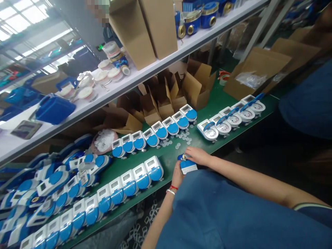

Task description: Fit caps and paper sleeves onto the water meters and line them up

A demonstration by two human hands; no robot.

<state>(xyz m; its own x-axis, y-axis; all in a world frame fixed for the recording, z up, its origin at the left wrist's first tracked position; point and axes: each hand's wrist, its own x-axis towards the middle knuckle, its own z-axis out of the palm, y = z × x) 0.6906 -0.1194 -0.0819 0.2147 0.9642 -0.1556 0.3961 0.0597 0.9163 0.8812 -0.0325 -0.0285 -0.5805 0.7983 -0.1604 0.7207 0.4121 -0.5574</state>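
Observation:
At the front edge of the bench, close to my body, I hold a blue-and-white water meter [188,166] with a brass port showing. My left hand [177,175] is closed around its left side, partly hidden by the meter and my sleeve. Over the top, the fingers of my right hand [196,155] grip near the brass port. Small clear discs [181,137] lie scattered just beyond my hands. A row of meters with shut blue lids [151,137] stands behind them. To the right, several meters have lifted lids [223,127].
A long row of meters [116,191] lines the front edge at left, beside a heap of meters [54,180]. A pink bowl [114,135] holds white pieces. Open cardboard boxes [197,84] stand under a shelf [155,71]. Another person's blue clothing [307,100] shows at right.

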